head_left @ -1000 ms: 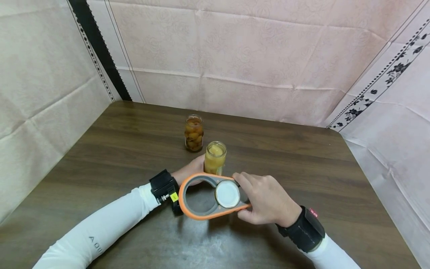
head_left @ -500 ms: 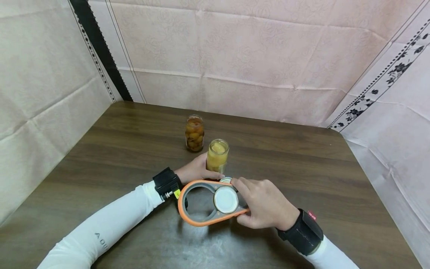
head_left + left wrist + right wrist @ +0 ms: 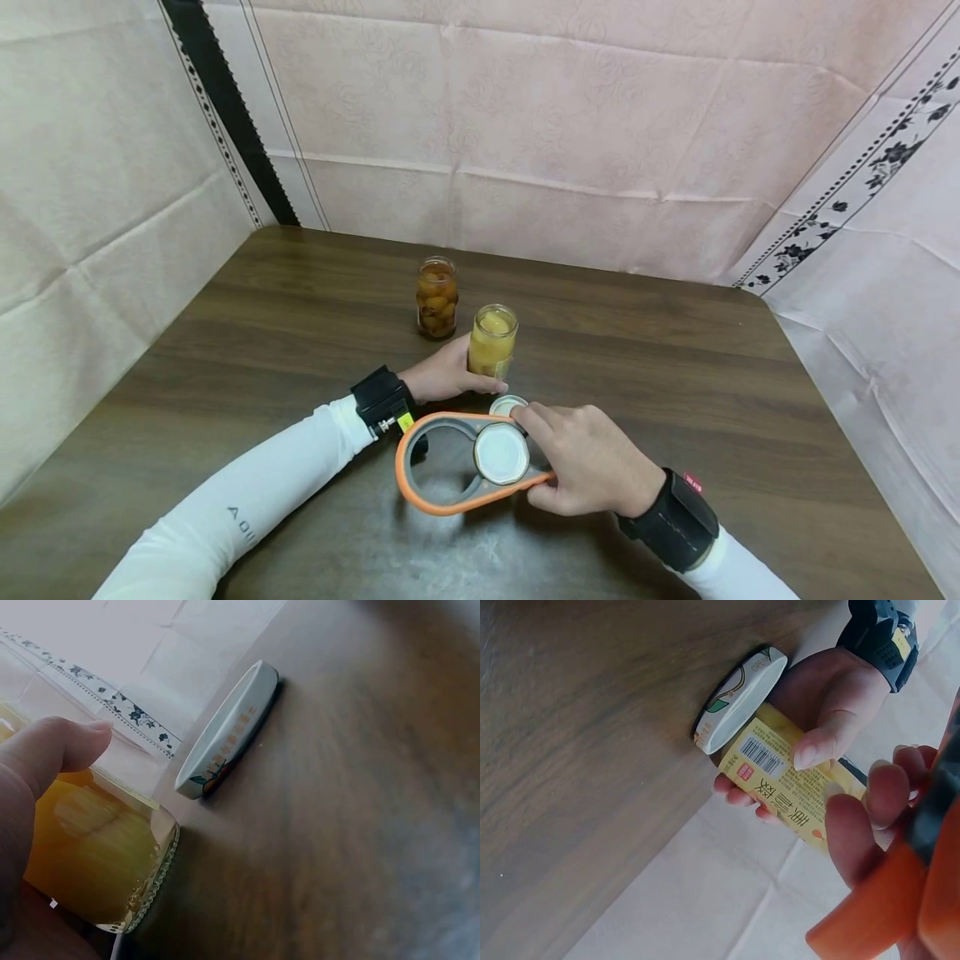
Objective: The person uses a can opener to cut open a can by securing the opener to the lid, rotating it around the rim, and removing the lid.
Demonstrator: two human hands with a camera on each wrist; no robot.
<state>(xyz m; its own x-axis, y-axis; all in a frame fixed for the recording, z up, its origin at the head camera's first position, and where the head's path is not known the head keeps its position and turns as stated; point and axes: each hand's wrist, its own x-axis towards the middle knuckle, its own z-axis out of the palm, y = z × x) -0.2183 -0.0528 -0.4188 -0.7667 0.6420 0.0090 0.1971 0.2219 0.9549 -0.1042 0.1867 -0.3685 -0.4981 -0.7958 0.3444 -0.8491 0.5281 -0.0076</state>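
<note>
Left hand (image 3: 448,377) is curled round the yellow jar (image 3: 492,342), which has been drawn a little farther from the right hand (image 3: 581,457) over the last second and stands open on the worktop (image 3: 675,350). The right hand pinches the orange opener (image 3: 450,462), now lowered toward the worktop, with a white lid (image 3: 501,453) seated in its smaller ring. A second lid (image 3: 507,406) lies flat just beyond the right fingertips, beside the jar's base. The jar is judged freed of its lid. Clear glass, yellow contents and a yellow barcoded label are shown. A darker jar (image 3: 437,297) stands beyond the left hand.
</note>
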